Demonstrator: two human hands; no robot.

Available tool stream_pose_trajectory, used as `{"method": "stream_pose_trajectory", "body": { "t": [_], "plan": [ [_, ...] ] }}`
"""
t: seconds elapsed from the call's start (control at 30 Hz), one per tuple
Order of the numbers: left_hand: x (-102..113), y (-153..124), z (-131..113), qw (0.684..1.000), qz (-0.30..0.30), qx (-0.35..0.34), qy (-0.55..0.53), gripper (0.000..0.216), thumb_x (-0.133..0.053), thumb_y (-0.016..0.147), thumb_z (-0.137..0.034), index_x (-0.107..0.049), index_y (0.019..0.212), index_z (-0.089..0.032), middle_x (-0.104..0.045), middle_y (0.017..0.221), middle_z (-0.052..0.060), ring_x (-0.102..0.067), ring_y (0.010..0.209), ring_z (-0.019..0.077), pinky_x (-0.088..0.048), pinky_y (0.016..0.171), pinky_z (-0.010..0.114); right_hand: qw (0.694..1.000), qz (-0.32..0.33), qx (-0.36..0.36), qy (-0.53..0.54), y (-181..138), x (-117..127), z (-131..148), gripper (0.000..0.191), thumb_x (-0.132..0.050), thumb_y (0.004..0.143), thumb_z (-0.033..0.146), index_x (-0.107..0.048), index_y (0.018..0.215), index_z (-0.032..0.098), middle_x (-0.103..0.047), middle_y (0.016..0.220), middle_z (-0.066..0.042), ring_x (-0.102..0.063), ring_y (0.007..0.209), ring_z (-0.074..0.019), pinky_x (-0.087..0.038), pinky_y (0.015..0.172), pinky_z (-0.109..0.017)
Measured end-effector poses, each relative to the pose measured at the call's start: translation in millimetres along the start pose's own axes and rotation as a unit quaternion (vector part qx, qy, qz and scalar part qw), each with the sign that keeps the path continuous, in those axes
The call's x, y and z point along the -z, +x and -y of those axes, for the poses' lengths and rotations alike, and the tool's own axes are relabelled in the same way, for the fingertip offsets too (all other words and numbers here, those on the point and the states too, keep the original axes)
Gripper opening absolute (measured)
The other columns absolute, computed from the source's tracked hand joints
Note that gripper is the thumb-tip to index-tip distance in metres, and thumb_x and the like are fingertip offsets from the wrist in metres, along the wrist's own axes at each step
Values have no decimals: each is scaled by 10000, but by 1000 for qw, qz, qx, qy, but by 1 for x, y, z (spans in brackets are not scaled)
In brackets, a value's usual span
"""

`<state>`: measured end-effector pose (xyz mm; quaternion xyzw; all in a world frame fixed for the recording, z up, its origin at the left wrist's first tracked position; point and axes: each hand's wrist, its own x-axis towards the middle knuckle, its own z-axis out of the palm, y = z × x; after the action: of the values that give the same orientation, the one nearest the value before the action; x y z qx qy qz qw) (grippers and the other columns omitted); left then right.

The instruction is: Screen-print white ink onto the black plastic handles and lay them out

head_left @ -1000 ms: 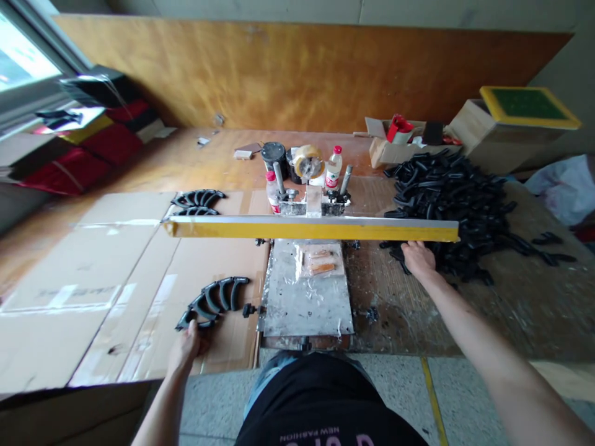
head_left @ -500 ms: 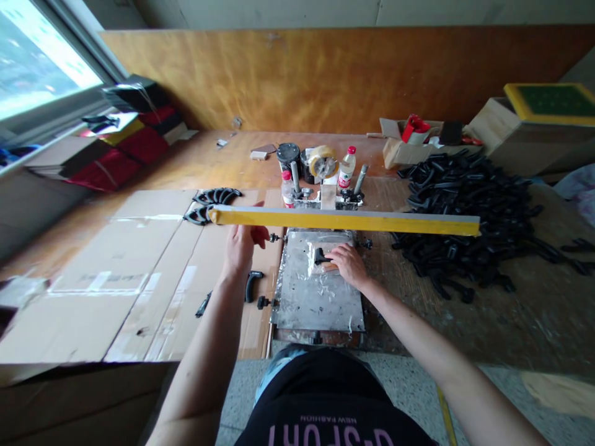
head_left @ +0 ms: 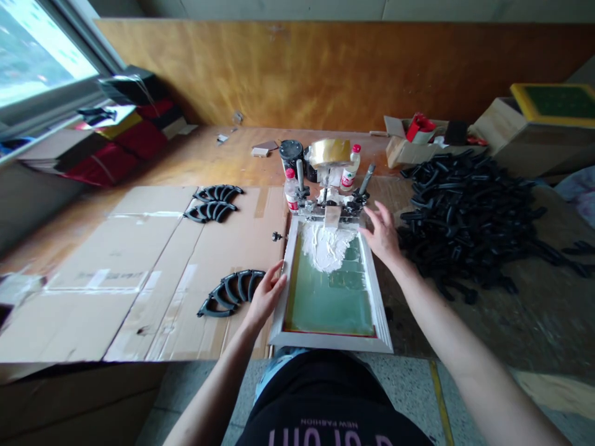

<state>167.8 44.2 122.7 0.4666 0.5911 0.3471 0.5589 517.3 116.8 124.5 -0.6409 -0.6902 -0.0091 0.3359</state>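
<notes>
A silk-screen frame point(head_left: 276, 334) with a green mesh point(head_left: 325, 303) lies flat in front of me, white paste point(head_left: 329, 248) spread over its far half. My left hand point(head_left: 266, 296) grips the left side rail, thumb at its edge. Beside the far right corner, my right hand point(head_left: 382, 235) is open, fingers apart, holding nothing. A metal clamp point(head_left: 360, 198) with upright rods holds the far end of the frame. The plate and black part seen earlier are hidden under the screen. Left of my left hand, several black curved handles point(head_left: 227, 294) lie fanned out on cardboard.
More black handles point(head_left: 214, 212) lie in rows on the cardboard sheet point(head_left: 111, 248). A large pile of black handles point(head_left: 465, 217) covers the right side. Behind the clamp stand a tape roll point(head_left: 329, 152), bottles point(head_left: 351, 167) and a black jar point(head_left: 290, 155). Boxes point(head_left: 506, 136) stand back right.
The raised screen frame has come down flat over the plate. My left hand has moved down along its left side; my right hand has let go of the black handle and moved up right.
</notes>
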Motion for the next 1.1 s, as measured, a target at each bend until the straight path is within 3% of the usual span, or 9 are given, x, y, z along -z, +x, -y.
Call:
{"method": "stream_pose_trajectory", "body": {
  "t": [0.1, 0.2, 0.3, 0.5, 0.6, 0.8, 0.93, 1.03, 1.1],
  "plan": [
    [-4, 10, 29, 1000, 12, -10, 18, 776, -635, 775, -544, -440, 1439, -195, -624, 739, -2, -584, 645, 153, -453, 594, 240, 996, 52, 73, -6, 26, -20, 39, 587, -685, 805, 243, -478, 1352, 188, -400, 1397, -167, -443, 1232, -335, -391, 1037, -503],
    [-3, 16, 42, 998, 12, -16, 52, 713, -609, 802, -538, -470, 1418, -206, -594, 721, -17, -561, 637, 142, -443, 598, 233, 985, 149, 78, -42, 31, -42, 64, 285, -629, 828, 162, -606, 1111, 145, -586, 1110, -155, -519, 1075, -305, -449, 923, -437],
    [0, 17, 45, 998, 18, -7, 62, 690, -604, 808, -543, -486, 1403, -214, -633, 780, 2, -591, 685, 153, -466, 640, 245, 976, 196, 82, -56, 13, -51, 67, 120, -550, 839, 96, -633, 904, 154, -632, 938, -125, -546, 951, -269, -456, 842, -387],
    [-2, 16, 46, 999, 16, 15, 44, 703, -598, 812, -556, -482, 1406, -198, -696, 941, 49, -643, 805, 186, -495, 722, 269, 927, 260, 267, 31, -24, -19, 58, 232, -514, 780, 16, -656, 880, 169, -645, 887, -74, -557, 911, -218, -438, 799, -314],
    [-2, 15, 44, 998, 16, 9, 55, 695, -588, 821, -555, -481, 1404, -191, -696, 978, 62, -648, 844, 197, -501, 754, 285, 909, 301, 280, 67, -15, -6, 58, 209, -538, 762, 24, -655, 802, 192, -635, 802, -33, -563, 824, -191, -433, 740, -288],
    [-2, 13, 38, 999, 12, 15, 50, 677, -596, 810, -557, -501, 1367, -184, -704, 905, 51, -655, 766, 190, -515, 698, 290, 960, 162, 225, 39, -23, -27, 63, 218, -518, 786, 22, -668, 862, 161, -652, 894, -89, -545, 919, -230, -448, 810, -343],
    [-2, 11, 32, 999, 18, 19, 37, 687, -601, 809, -558, -484, 1372, -182, -705, 860, 44, -651, 712, 181, -510, 635, 273, 945, 186, 266, 47, -38, -25, 64, 177, -558, 817, 69, -681, 901, 166, -665, 914, -83, -563, 923, -225, -448, 843, -344],
    [0, 8, 21, 999, 25, 26, 29, 714, -612, 800, -558, -466, 1391, -185, -708, 837, 41, -652, 689, 180, -504, 602, 264, 957, 196, 206, 53, -14, -19, 67, 113, -637, 853, 208, -690, 953, 201, -683, 907, -54, -597, 876, -207, -453, 810, -321],
    [2, 3, 9, 999, 35, 23, 17, 725, -618, 797, -562, -459, 1404, -199, -712, 846, 35, -654, 704, 178, -502, 601, 254, 973, 180, 140, 39, 12, -18, 68, 314, -689, 835, 274, -657, 1146, 244, -697, 981, -46, -615, 887, -208, -459, 796, -313]
  ]
}}
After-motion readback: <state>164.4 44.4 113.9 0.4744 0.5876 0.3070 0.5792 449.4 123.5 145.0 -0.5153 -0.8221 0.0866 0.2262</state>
